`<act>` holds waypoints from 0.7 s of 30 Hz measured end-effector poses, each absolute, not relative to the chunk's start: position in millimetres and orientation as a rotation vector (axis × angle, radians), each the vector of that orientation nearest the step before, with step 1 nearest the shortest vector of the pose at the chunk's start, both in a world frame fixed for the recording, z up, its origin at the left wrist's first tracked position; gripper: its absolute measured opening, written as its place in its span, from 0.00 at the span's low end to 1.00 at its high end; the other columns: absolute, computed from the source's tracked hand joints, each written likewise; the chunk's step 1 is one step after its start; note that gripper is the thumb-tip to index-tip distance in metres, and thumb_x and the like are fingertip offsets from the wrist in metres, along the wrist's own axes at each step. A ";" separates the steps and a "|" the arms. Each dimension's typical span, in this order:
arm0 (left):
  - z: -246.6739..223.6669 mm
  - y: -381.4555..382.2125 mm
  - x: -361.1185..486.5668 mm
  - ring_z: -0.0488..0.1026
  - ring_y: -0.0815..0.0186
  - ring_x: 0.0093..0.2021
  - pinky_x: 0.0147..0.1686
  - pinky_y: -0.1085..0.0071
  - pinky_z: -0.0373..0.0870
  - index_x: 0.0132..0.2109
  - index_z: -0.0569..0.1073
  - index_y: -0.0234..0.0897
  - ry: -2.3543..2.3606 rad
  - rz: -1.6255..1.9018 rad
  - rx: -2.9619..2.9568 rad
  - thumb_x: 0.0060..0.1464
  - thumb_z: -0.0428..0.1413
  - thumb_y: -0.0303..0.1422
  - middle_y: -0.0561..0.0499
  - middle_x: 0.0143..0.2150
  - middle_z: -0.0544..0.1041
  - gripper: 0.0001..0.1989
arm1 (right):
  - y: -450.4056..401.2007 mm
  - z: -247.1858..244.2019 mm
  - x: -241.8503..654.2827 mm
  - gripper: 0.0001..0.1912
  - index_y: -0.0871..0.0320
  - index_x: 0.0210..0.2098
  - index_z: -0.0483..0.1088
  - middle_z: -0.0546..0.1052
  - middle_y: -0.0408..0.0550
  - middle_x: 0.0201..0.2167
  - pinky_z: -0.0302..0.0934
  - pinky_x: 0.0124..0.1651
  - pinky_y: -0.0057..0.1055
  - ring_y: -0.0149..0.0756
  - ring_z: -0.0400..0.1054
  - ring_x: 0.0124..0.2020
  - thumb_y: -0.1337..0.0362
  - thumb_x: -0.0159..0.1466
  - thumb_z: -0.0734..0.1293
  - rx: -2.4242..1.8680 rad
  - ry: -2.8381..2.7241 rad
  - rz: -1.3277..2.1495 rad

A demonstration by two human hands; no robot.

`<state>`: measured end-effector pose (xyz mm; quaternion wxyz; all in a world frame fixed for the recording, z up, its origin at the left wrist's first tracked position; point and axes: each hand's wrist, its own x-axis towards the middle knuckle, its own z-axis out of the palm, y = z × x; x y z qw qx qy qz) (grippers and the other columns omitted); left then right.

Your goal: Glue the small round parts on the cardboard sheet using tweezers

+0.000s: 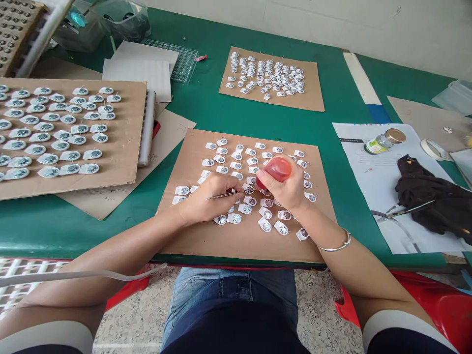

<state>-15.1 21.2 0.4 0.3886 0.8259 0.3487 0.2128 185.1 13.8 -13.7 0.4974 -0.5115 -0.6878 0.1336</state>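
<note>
A cardboard sheet (236, 246) lies in front of me, dotted with many small white tagged pieces (281, 227) that carry round dark-ringed faces. My left hand (206, 199) is closed around a thin metal tool, probably tweezers (223, 195), low over the middle of the sheet. Just to its right, my right hand (291, 189) grips a rounded, translucent red squeeze bottle (278, 168), tilted over the pieces. The bottle's tip is hidden behind my fingers, and the piece beneath the two hands is partly covered.
At left a raised cardboard sheet (121, 172) bears similar pieces; another cardboard sheet (313, 93) lies at the back. To the right are a printed paper (368, 196), a small glass jar (383, 142), a tape roll (435, 149), and black cloth (435, 196) with tweezers on it.
</note>
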 end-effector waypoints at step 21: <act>-1.0 22.1 -14.4 0.69 0.74 0.27 0.25 0.76 0.61 0.36 0.75 0.34 0.898 0.531 2.054 0.54 0.52 0.28 0.53 0.29 0.75 0.07 | 9.4 -9.7 181.6 0.12 0.57 0.30 0.65 0.71 0.41 0.26 0.64 0.32 0.29 0.29 0.66 0.29 0.58 0.54 0.70 -1.216 -1.655 0.372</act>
